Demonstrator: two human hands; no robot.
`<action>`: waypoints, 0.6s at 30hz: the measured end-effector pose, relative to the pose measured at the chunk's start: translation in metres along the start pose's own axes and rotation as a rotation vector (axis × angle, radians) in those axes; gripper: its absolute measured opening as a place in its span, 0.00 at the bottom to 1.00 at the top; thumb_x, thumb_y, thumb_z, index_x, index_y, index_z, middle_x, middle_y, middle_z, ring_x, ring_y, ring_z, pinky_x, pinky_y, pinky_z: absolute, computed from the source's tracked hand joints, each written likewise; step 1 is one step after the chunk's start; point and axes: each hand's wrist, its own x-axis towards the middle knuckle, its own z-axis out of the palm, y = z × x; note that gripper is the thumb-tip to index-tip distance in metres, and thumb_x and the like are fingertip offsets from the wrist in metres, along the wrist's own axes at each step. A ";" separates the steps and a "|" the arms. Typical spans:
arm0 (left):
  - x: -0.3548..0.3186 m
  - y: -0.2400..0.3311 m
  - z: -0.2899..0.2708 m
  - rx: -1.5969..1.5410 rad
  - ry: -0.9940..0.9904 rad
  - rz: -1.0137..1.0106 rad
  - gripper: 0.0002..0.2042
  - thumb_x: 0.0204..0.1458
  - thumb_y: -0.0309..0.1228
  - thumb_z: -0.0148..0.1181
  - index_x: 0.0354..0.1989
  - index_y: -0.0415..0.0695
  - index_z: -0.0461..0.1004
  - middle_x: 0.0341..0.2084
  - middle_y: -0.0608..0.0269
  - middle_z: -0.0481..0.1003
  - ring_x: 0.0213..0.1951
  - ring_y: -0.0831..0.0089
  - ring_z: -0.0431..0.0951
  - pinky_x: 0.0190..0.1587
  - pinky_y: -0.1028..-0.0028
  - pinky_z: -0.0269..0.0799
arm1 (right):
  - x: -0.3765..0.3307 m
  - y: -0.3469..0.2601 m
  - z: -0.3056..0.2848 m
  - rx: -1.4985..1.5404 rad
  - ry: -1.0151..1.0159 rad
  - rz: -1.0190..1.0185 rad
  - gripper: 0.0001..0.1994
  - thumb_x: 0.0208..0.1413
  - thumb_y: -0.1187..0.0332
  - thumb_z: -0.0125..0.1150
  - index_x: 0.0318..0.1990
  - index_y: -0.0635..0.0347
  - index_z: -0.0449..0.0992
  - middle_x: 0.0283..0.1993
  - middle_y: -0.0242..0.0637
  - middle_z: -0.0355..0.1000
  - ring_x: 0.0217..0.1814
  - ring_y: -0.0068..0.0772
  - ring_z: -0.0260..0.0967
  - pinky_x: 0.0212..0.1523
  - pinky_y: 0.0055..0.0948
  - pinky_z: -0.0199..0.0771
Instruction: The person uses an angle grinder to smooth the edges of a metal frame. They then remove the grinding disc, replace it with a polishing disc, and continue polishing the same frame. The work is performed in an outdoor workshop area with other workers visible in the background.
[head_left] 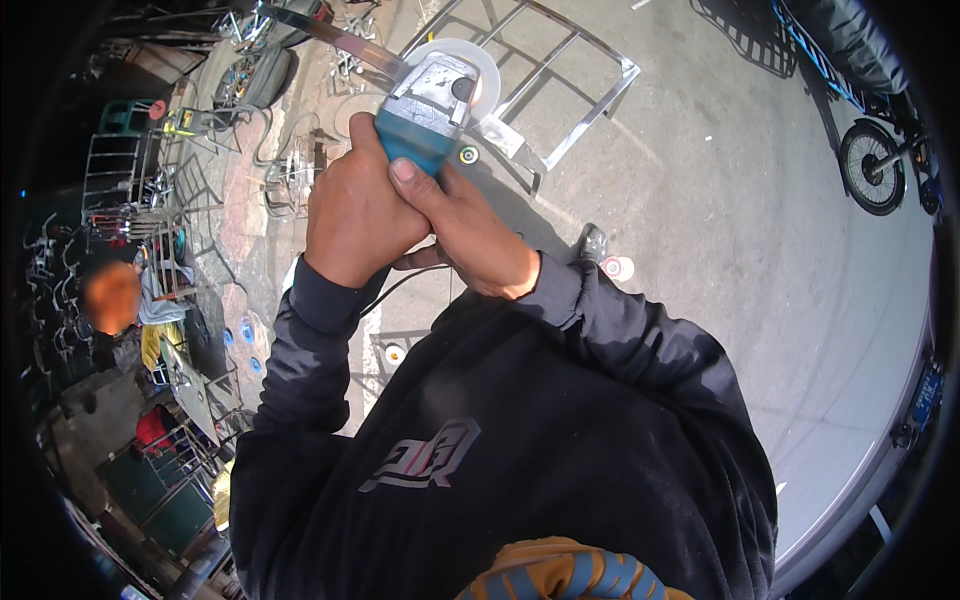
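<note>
An angle grinder (pixel 425 120) with a teal body, a grey metal head and a pale disc (pixel 482 72) is gripped in both my hands at the top middle. My left hand (pixel 360 215) wraps round its body from the left. On the right side my right hand (pixel 478 225) closes round it, its thumb lying over the teal housing. A shiny flat metal bar (pixel 335 38) runs from the upper left to the grinder head; whether it touches the disc cannot be made out. A black cord (pixel 395 285) trails below my hands.
A rectangular metal frame (pixel 572 38) stands beyond the grinder on the concrete. Small round discs (pixel 468 155) lie about. On the left are metal racks (pixel 120 180), tools and a person (pixel 112 298). A motorbike wheel (pixel 872 167) stands at the right.
</note>
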 end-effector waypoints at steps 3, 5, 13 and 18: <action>0.000 0.003 0.001 -0.006 0.016 -0.008 0.29 0.47 0.39 0.67 0.47 0.31 0.60 0.26 0.31 0.79 0.33 0.32 0.82 0.38 0.45 0.78 | 0.000 -0.002 -0.001 -0.001 0.008 0.010 0.44 0.66 0.33 0.51 0.73 0.62 0.53 0.66 0.46 0.67 0.63 0.38 0.73 0.49 0.40 0.85; -0.002 0.006 0.001 -0.020 -0.012 -0.013 0.29 0.47 0.38 0.67 0.47 0.31 0.60 0.26 0.31 0.79 0.33 0.32 0.81 0.37 0.45 0.78 | -0.006 -0.002 -0.002 -0.007 0.017 0.019 0.44 0.66 0.34 0.52 0.73 0.62 0.53 0.66 0.47 0.67 0.63 0.38 0.72 0.49 0.40 0.85; -0.013 0.012 0.001 -0.069 -0.081 0.042 0.26 0.46 0.35 0.65 0.47 0.32 0.60 0.26 0.31 0.78 0.33 0.31 0.81 0.37 0.44 0.77 | -0.028 0.005 0.002 0.064 0.084 0.041 0.45 0.66 0.34 0.52 0.73 0.64 0.52 0.68 0.49 0.64 0.66 0.43 0.70 0.54 0.47 0.84; -0.014 0.011 0.002 -0.054 -0.069 0.045 0.26 0.46 0.35 0.65 0.46 0.32 0.60 0.25 0.32 0.78 0.32 0.31 0.81 0.37 0.44 0.77 | -0.027 0.007 0.000 0.124 0.033 0.013 0.48 0.64 0.34 0.57 0.72 0.68 0.47 0.70 0.60 0.59 0.71 0.55 0.64 0.57 0.61 0.78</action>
